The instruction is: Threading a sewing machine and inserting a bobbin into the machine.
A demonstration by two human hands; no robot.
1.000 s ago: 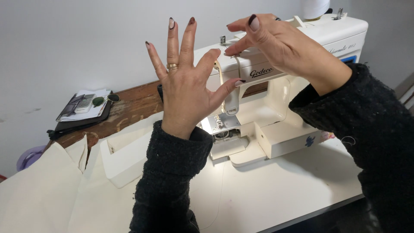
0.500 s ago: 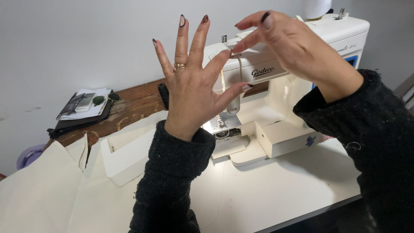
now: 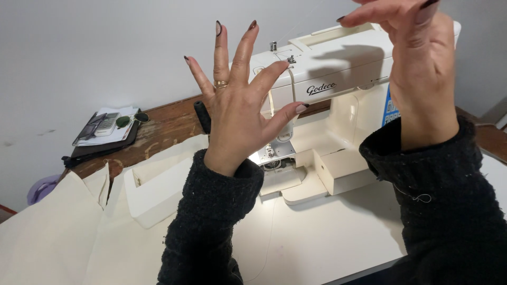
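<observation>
Cream plastic, head view: a sewing machine (image 3: 338, 79) stands on a white table (image 3: 327, 237), its lamp lighting the needle area (image 3: 272, 153).
Left hand (image 3: 237, 113): raised in front of the machine's head with all fingers spread wide and holding nothing. There is a ring (image 3: 222, 83) on one finger, and the index fingertip lies close to the guide on top of the machine.
Right hand (image 3: 417, 68): held high at the top edge of the picture and partly cut off. The fingers are drawn together, but I cannot tell whether they pinch anything.
Thread (image 3: 301, 26): a faint fine line runs from the machine's top up towards the right hand. It passes above and behind the left fingertips and touches neither palm, as far as can be seen.
Risk: judged from this pose, a line this thin could slip from a loose pinch, or catch on the spread left fingers or long nails. Pulling hard at that angle could snap it.
Left of the machine: a loose cream box part (image 3: 158, 190) lies on cream cloth (image 3: 47, 237).
Wooden bench (image 3: 163, 126): it carries sunglasses (image 3: 132, 120) on a dark folder with papers.
</observation>
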